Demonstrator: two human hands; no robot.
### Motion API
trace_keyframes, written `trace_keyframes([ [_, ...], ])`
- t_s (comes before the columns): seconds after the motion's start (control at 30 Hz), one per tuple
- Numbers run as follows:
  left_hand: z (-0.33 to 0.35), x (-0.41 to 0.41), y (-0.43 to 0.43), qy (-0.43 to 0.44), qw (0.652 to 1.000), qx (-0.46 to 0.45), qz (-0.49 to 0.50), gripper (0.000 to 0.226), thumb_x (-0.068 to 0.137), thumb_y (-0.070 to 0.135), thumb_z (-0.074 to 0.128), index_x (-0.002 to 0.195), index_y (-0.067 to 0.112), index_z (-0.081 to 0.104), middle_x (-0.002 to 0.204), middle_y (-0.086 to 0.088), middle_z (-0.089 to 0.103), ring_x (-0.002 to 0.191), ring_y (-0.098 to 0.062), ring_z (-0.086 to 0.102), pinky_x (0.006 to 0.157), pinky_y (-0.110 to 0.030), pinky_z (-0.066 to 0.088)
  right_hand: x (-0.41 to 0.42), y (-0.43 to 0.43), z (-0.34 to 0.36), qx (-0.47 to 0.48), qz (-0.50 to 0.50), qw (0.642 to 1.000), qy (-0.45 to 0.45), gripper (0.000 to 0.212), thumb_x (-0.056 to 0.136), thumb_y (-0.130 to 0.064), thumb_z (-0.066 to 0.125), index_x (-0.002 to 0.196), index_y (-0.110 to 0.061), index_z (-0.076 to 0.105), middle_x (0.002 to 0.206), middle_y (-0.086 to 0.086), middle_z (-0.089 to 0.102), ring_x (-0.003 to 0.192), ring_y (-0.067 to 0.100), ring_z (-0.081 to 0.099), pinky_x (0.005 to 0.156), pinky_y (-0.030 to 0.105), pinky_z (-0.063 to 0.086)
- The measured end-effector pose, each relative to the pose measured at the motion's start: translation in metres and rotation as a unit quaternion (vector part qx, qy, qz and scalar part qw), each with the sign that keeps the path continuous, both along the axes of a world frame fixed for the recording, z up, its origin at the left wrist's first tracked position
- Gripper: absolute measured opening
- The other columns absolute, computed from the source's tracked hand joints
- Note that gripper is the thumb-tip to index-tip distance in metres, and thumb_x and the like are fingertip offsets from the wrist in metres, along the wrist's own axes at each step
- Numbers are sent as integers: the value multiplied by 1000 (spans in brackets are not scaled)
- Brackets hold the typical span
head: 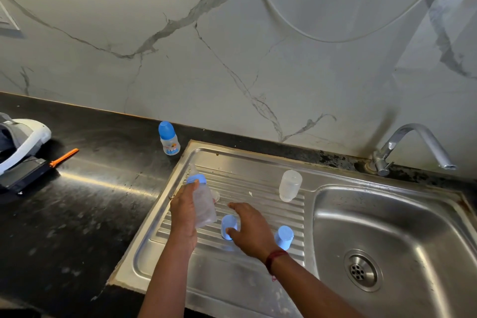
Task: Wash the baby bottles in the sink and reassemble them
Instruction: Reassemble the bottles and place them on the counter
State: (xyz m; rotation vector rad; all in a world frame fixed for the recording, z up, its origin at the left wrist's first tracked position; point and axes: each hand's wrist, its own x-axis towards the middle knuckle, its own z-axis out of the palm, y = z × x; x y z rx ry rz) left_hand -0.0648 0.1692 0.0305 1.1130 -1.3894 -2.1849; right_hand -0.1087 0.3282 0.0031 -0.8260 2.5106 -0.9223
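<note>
My left hand [183,214] grips a clear baby bottle [204,205] with a blue collar and teat on top, held tilted over the steel drainboard [232,273]. My right hand [249,230] hovers with spread fingers over a blue cap [228,226] lying on the ribs, thumb close beside it. A second blue cap [284,237] stands to the right. A bare clear bottle [290,185] stands upside down further back. A small clear part [215,195] lies behind the held bottle. An assembled bottle with a blue cap [169,138] stands on the counter by the wall.
The sink basin [387,227] with its drain [362,270] lies to the right, under a chrome tap [410,147]. On the black counter [85,204] at the left lie a white-and-grey device [23,142] and a black box with an orange tool [64,157].
</note>
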Motion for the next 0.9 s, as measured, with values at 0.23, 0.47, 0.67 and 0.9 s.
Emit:
trace_keyframes([
  [0.23, -4, 0, 6, -13, 999, -21, -45, 84, 47, 70, 76, 111, 16, 64, 106, -23, 63, 90, -37, 63, 81, -49, 55, 2, -7, -4, 16, 16, 1000, 6, 34, 86, -15, 60, 119, -11, 63, 119, 4, 64, 110, 23, 56, 87, 26, 41],
  [0.47, -1, -1, 12, -12, 996, -60, -68, 85, 43, 56, 74, 112, 8, 60, 97, -22, 62, 77, -31, 63, 69, -42, 56, -17, 9, 12, -159, -159, 971, -80, 31, 81, -14, 75, 111, -18, 69, 99, -8, 69, 88, 11, 66, 82, 24, 54],
  [0.67, 0, -6, 17, -30, 958, -227, -174, 59, 61, 39, 88, 109, 26, 58, 103, 0, 65, 93, -21, 64, 71, -32, 52, -43, 36, 48, -360, -262, 872, -205, 34, 92, -20, 68, 125, -24, 60, 107, 7, 66, 92, 19, 70, 69, 32, 61],
  [0.9, 1, -12, 33, -33, 912, -324, -249, 45, 73, 29, 86, 112, 33, 63, 107, 16, 64, 99, -7, 59, 68, -13, 44, -52, 55, 55, -452, -294, 800, -264, 32, 96, -21, 62, 128, -22, 61, 116, 9, 69, 97, 23, 71, 77, 38, 60],
])
